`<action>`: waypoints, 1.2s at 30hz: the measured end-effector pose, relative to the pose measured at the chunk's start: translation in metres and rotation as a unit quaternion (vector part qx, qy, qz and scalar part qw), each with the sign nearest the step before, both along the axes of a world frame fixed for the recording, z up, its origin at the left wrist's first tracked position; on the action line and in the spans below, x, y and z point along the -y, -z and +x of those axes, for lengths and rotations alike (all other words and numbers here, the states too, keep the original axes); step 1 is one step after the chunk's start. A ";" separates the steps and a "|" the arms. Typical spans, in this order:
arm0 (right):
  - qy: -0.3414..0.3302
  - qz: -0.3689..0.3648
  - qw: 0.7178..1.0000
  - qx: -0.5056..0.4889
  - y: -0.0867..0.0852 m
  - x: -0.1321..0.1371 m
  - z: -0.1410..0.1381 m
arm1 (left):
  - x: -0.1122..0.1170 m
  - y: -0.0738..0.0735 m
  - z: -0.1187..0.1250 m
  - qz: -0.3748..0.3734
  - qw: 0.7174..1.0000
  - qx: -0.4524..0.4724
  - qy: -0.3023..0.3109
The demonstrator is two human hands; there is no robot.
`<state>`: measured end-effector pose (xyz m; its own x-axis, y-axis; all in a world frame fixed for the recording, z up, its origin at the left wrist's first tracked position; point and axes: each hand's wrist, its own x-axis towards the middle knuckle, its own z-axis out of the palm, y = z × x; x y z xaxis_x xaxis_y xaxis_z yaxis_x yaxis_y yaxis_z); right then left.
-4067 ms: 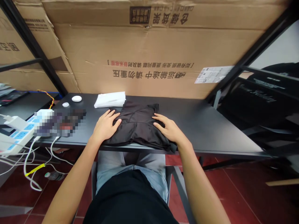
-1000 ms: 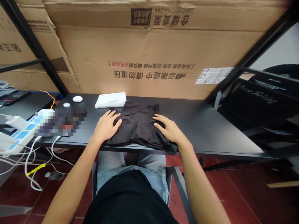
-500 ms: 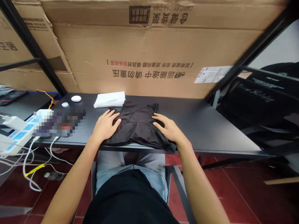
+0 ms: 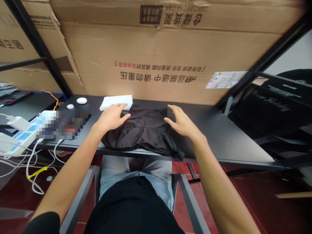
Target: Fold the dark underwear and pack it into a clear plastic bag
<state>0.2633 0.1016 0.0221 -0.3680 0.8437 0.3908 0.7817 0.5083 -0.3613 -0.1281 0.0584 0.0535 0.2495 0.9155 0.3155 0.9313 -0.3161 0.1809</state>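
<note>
Head view: person seated at a table (image 4: 219,130), both bare arms reaching forward to a folded black garment (image 4: 143,133).
Left hand (image 4: 110,117): open, palm down, fingers straight and close together, gripping nothing.
Left hand spot: over the garment's far-left corner, fingertips at the near edge of a white stack (image 4: 116,101).
Left contact: thumb looks to lie on the cloth; can't tell if the palm presses or hovers.
Right hand (image 4: 181,123): open, fingers a little spread, palm turned down and inward, holding nothing.
Right hand spot: at the garment's far-right corner, fingertips past its edge.
Right contact: looks just above the cloth; touching or not unclear.
Garment: lies flat between the two hands and nearer the body than both; its corner below the right wrist hangs over the table edge.
Stack: folded white material, just beyond the left fingertips, just beside the garment's far edge.
Puck (image 4: 81,100): white, round, left of the left hand, apart from it; a smaller white disc (image 4: 70,106) beside it.
Strip (image 4: 17,138): white power strip, well left of the left hand, cables hanging down.
Box (image 4: 170,48): big cardboard, print upside down, beyond both hands at the table's far edge.
Bag (image 4: 275,104): black, well right of the right hand.
</note>
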 end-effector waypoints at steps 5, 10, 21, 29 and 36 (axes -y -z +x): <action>0.051 -0.011 0.995 0.085 -0.020 -0.043 -0.021 | -0.058 -0.017 0.027 0.000 1.000 -0.009 0.017; 0.099 -0.007 0.988 0.120 -0.023 -0.053 -0.032 | -0.082 -0.008 0.037 -0.016 1.000 -0.003 0.019; -0.105 0.054 0.993 -0.006 -0.018 0.007 0.004 | -0.034 -0.004 -0.006 -0.017 0.967 0.030 0.253; -0.184 -0.035 0.982 0.035 -0.014 0.041 0.015 | 0.013 -0.003 -0.022 -0.090 0.968 0.005 0.236; -0.208 -0.096 0.973 0.032 -0.044 0.097 0.022 | 0.088 0.005 -0.055 -0.081 0.968 0.036 0.234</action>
